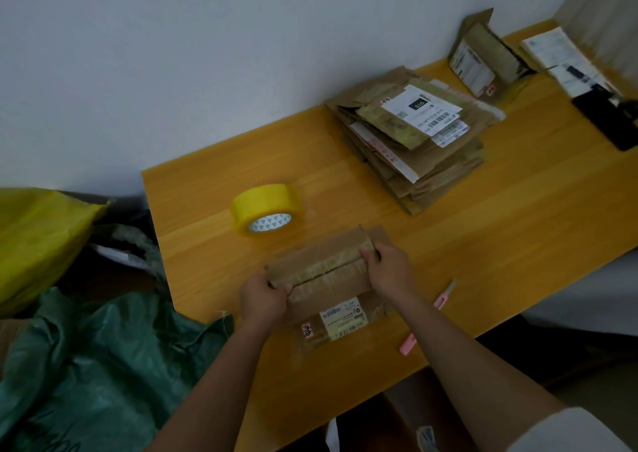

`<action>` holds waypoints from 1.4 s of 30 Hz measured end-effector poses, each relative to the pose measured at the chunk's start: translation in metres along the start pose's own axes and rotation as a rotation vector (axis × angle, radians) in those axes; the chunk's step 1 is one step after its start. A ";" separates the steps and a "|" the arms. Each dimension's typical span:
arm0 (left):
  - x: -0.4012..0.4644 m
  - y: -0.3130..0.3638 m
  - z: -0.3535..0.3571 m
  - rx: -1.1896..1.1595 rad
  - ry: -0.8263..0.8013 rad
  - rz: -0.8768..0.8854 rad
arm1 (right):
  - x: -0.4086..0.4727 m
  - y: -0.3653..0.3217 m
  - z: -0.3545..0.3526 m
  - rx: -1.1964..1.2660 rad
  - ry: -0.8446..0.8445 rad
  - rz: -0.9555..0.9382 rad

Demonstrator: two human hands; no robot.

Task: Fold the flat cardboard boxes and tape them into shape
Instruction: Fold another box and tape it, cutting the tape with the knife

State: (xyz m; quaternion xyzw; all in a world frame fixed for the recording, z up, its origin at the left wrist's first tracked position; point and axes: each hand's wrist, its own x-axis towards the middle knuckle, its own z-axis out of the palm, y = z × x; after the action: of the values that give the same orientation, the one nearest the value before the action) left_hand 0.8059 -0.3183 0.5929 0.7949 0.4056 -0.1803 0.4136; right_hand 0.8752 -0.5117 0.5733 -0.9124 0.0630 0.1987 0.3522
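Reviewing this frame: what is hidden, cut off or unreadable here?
Head view only:
- Pink cutter: its middle hidden behind the right forearm.
- Fingertips of the left hand and right hand: curled out of sight over the box flaps.
- Label text on the flat box stack: too small and blurred.
- Black object: cut off by the right edge.

A cardboard box (328, 275) is lying on the table (483, 244), spanning between the left hand (264, 296) and the right hand (388, 267). A tape roll (267, 210) is sitting just beyond the left hand. A stack of flattened boxes (414, 134) is lying well beyond the right hand. A utility knife (440, 301) is resting on the table just right of the right wrist, partly under the forearm
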 end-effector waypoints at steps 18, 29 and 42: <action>-0.022 0.017 0.016 -0.024 -0.200 -0.025 | -0.027 -0.017 -0.006 0.212 -0.059 0.080; -0.006 0.038 0.014 -0.010 0.020 0.232 | 0.009 -0.004 -0.018 -0.169 -0.050 -0.094; 0.069 0.076 -0.035 0.689 0.218 0.624 | 0.033 -0.074 -0.014 -0.171 -0.046 -0.503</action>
State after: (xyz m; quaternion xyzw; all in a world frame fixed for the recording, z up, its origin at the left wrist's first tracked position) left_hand 0.9064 -0.2810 0.6102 0.9839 0.1051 -0.0869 0.1152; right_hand 0.9287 -0.4648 0.6152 -0.9212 -0.1907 0.1303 0.3132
